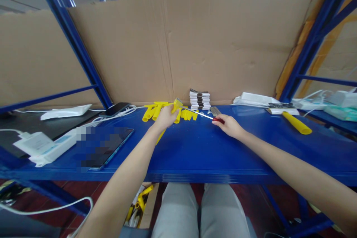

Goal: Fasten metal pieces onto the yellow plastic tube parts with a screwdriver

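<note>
My left hand (166, 117) is closed around a yellow plastic piece (177, 104) above the back of the blue table. In my right hand (230, 126) is the red handle of a screwdriver (205, 114). Its long metal shaft points left, and the tip is at or close to the yellow piece; contact is too small to tell. Just behind my right fingers shows a greyish flat-ended thing (215, 111), its kind unclear. Several yellow tubes (156, 112) lie beyond my left hand. Small yellow pieces (189, 114) stand in a row between the hands.
A stack of folded printed papers (199, 100) leans near the cardboard back wall (212, 44). On the left lie a phone (114, 148) and a white power strip (58, 148) with cables. At right are a yellow tube (297, 122) and white packets (255, 99). A box (149, 208) sits below.
</note>
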